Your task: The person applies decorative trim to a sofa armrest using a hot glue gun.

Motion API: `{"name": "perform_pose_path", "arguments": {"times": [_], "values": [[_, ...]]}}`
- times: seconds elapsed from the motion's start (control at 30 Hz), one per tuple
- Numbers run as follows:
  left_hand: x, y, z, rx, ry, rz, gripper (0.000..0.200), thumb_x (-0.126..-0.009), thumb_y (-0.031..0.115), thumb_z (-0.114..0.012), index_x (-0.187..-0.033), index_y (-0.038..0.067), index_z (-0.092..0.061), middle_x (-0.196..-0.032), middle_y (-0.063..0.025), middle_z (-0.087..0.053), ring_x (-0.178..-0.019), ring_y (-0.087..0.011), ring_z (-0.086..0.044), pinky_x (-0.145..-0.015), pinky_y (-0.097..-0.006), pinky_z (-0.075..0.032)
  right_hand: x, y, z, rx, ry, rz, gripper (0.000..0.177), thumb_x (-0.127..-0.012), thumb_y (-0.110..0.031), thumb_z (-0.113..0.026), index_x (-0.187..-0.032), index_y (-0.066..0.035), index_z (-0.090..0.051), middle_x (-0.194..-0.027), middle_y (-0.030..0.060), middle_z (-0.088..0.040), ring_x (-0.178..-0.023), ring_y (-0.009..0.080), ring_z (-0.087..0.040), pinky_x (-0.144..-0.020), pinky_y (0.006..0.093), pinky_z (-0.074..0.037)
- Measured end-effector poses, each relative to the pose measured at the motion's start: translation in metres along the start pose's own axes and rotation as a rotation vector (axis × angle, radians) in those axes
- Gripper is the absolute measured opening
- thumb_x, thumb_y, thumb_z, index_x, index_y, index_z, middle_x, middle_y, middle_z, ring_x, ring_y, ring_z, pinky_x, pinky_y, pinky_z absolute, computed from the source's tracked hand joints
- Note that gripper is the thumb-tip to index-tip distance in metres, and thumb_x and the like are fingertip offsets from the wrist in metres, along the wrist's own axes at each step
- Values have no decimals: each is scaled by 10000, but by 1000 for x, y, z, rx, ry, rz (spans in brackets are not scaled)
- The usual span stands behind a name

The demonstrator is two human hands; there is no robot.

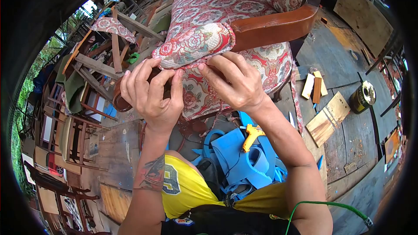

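A padded armrest (pixel 196 43), covered in red and cream floral upholstery, sits on the wooden arm (pixel 274 26) of a sofa. Along its lower edge runs a narrow piping trim (pixel 190 65) in matching fabric. My left hand (pixel 152 89) pinches this trim near the left end of the pad, fingers bent. Farther right, my right hand (pixel 235 80) has thumb and forefinger closed on the same trim, with the other fingers curled against the pad. Below both hands is the sofa's floral side panel (pixel 196 98). The trim between my fingertips is partly hidden.
On blue foam scraps (pixel 230 152) between my legs lies a yellow glue gun (pixel 252 137). A tin can (pixel 362 97), wood offcuts (pixel 317 87) and a board (pixel 328 119) are on the floor at right. Stacked wooden chair frames (pixel 78 126) stand at left.
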State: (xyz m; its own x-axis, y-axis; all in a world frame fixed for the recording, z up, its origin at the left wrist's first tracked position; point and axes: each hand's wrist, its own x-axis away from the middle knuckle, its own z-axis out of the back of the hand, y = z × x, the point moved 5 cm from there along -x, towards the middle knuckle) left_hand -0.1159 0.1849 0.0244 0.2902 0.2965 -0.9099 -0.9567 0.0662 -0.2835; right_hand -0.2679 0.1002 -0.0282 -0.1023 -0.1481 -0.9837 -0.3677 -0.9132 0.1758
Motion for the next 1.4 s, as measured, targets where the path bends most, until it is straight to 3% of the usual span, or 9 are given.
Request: {"name": "perform_pose_path", "arguments": {"times": [0.13,0.47,0.73,1.03,1.17,1.4], "values": [[7,0,-4,-18,16,10,234,-781,180,-860,-952,227,-708,-1212,-14,-667,-1172,-237,-621,-1123,-455,-324,3,1,-3,43,-14,-7,348,-692,-104,-720,-1027,-13,-745,-1038,107,-648,-935,266,-658,-697,341,-596],[12,14,-20,-22,87,48,184,-792,238,-863,-933,271,-751,-1232,3,-667,-1238,-245,-563,-1171,-469,-230,6,5,-5,17,7,-36,372,-694,-107,-725,-1057,-25,-738,-994,112,-651,-891,276,-658,-696,340,-589],[16,10,-25,-19,119,31,196,-783,242,-870,-927,308,-756,-1230,15,-675,-1233,-242,-557,-1169,-462,-217,13,1,-8,-41,84,-34,385,-676,-65,-727,-1051,21,-705,-959,118,-658,-866,281,-662,-697,353,-582],[18,9,-27,-29,122,10,217,-780,246,-871,-946,327,-756,-1232,20,-676,-1234,-238,-556,-1166,-455,-216,11,-4,-11,-45,28,-158,446,-647,-58,-720,-1086,23,-706,-929,100,-631,-833,262,-649,-665,341,-564],[18,8,-27,-22,121,18,216,-782,242,-869,-945,325,-755,-1232,22,-674,-1227,-235,-555,-1168,-452,-213,9,-4,-11,-13,29,-120,453,-653,-51,-727,-1099,21,-708,-916,90,-623,-813,249,-639,-654,332,-554],[16,9,-27,-14,126,28,208,-783,237,-865,-934,320,-748,-1229,23,-671,-1220,-231,-557,-1171,-448,-209,8,-1,-13,-95,70,-203,335,-709,-18,-777,-1032,4,-691,-885,94,-621,-779,254,-631,-618,338,-525]]}}
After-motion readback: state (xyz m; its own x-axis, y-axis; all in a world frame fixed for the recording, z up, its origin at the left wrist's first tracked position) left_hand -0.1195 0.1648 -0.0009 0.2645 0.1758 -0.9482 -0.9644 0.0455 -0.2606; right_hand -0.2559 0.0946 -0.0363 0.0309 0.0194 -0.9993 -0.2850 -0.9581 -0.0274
